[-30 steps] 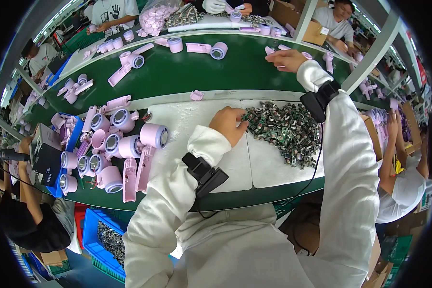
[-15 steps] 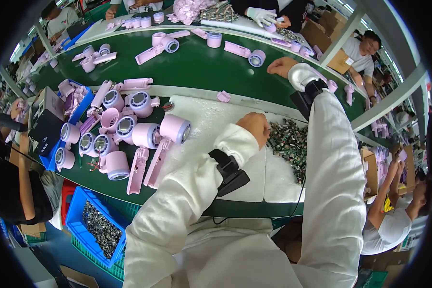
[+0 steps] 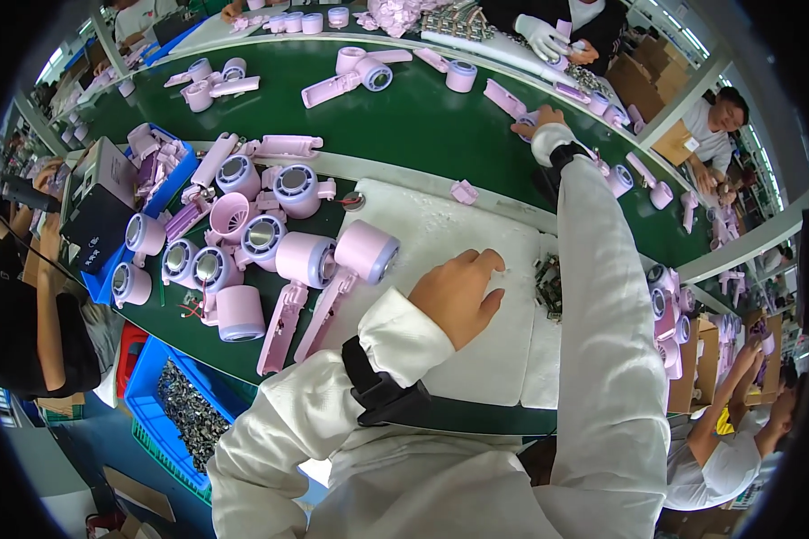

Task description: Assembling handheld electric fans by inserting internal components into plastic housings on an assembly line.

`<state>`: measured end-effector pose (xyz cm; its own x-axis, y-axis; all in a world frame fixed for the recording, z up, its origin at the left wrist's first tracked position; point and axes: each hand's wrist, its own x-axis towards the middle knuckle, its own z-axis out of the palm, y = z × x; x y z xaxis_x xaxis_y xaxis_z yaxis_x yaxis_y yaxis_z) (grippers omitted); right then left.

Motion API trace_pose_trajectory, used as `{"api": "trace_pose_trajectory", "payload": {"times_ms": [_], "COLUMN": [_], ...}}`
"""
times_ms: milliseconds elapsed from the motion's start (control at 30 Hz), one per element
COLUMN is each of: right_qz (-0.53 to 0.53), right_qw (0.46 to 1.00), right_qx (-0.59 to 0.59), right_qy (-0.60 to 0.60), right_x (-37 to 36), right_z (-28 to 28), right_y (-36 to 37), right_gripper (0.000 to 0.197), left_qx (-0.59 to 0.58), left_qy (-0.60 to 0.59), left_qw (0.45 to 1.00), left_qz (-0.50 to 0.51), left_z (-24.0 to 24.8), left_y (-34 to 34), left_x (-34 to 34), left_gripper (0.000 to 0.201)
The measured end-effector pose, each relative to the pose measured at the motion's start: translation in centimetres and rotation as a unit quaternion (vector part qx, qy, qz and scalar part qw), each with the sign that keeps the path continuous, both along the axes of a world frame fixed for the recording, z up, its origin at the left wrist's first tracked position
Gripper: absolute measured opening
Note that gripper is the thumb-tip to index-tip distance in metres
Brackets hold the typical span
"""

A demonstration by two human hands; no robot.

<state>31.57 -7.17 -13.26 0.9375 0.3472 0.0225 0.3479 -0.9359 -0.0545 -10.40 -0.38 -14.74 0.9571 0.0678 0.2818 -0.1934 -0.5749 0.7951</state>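
Observation:
My right hand [image 3: 548,123] reaches far over the green belt, its fingers curled onto the lilac-rimmed head of a pink handheld fan. The fan's long pink handle shell [image 3: 505,98] sticks out to the upper left, and the hand covers much of the head. Over the white foam sheet [image 3: 404,216], my left hand [image 3: 457,296] is open, fingers apart and nothing in them. Nearest to it on the left lies a pink fan head [image 3: 367,251] with an opened handle shell. Small green circuit boards [image 3: 548,287] lie on the foam, partly hidden by my right sleeve.
Several pink fan heads and handles crowd the table's left, beside a blue bin [image 3: 173,180] of pink parts. A blue crate [image 3: 157,377] of small dark parts stands low left. More fans lie on the belt [image 3: 422,117]. Co-workers work across and at both sides.
My right hand has come onto the fan on the belt. My left hand has drawn back left from the circuit boards and spread its fingers. The view has shifted, and the belt fans sit differently.

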Motion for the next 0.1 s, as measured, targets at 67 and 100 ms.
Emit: {"api": "trace_pose_trajectory", "payload": {"times_ms": [67, 100], "right_qz": [-0.022, -0.03], "right_qw": [0.999, 0.998], "right_qx": [-0.001, -0.005], "right_qy": [0.048, 0.049], "right_x": [-2.6, -2.7], "right_z": [0.2, 0.1], "right_y": [2.0, 0.7], "right_gripper": [0.1, 0.1], "left_qx": [0.008, 0.014], "left_qy": [0.009, 0.007], "left_qw": [1.0, 1.0], "left_qz": [0.008, 0.004], "left_z": [-0.3, -0.2], "left_y": [0.8, 0.8], "left_x": [0.9, 2.0], "left_gripper": [0.029, 0.035]}}
